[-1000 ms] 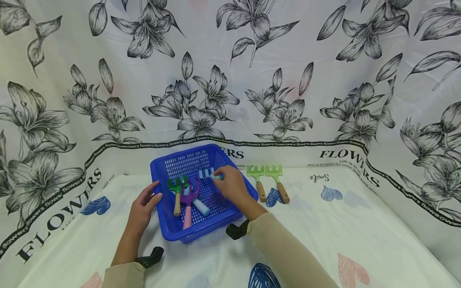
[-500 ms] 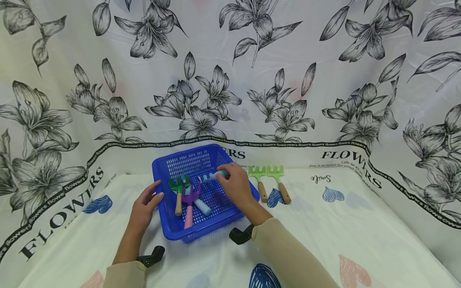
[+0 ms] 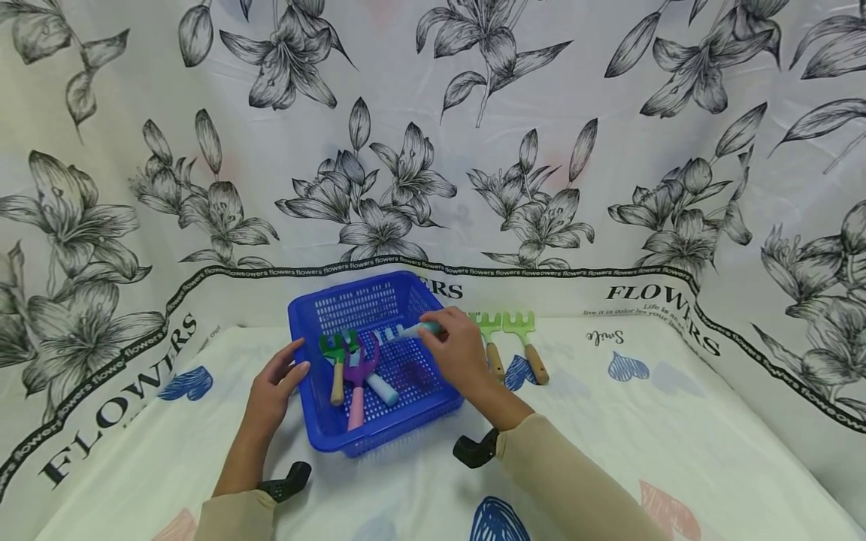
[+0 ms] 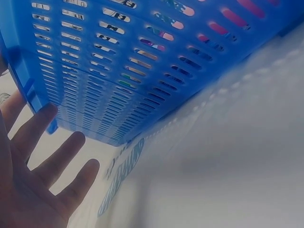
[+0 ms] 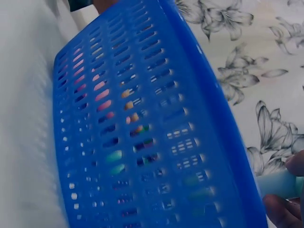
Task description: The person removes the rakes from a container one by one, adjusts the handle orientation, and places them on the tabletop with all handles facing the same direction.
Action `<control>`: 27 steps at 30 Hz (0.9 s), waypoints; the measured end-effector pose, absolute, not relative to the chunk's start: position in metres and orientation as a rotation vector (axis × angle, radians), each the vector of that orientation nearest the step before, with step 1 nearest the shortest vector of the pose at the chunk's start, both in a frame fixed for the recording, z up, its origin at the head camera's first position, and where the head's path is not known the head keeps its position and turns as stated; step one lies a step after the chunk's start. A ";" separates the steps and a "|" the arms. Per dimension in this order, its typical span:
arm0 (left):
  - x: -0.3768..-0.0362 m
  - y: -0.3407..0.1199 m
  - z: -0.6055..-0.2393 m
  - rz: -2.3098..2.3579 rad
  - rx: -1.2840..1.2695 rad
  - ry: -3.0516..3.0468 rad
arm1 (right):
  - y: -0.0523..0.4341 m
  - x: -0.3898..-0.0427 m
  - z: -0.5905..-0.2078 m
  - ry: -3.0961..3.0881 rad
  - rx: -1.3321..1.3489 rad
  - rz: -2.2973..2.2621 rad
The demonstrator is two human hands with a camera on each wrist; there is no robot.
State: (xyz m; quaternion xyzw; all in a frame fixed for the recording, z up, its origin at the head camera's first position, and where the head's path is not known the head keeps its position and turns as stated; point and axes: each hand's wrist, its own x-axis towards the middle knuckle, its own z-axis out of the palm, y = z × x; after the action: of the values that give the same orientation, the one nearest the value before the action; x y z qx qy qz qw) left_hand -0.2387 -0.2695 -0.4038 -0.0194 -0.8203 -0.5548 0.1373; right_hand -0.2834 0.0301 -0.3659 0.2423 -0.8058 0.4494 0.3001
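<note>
right hand grip pinches pale rake, seemingly over basket; left hand spread.

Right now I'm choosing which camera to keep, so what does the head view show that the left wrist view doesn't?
Only the head view shows the right hand gripping a pale blue rake over the blue basket, the purple rake and green rake inside it, and two light green rakes on the cloth. Only the left wrist view shows the basket's slotted outer wall up close, with fingers spread beside it. Both show the left hand open at the basket's side.
</note>
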 end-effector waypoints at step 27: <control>-0.252 -0.279 -0.420 -1.608 -0.048 -2.381 | 0.101 -0.277 -0.358 -2.139 0.611 1.240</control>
State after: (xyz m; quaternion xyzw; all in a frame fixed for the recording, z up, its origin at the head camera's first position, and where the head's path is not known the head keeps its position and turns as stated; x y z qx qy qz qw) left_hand -0.2519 -0.2786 -0.4202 -0.0165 -0.8212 -0.5545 0.1338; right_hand -0.2772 0.1008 -0.3579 0.2293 -0.8030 0.4656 0.2928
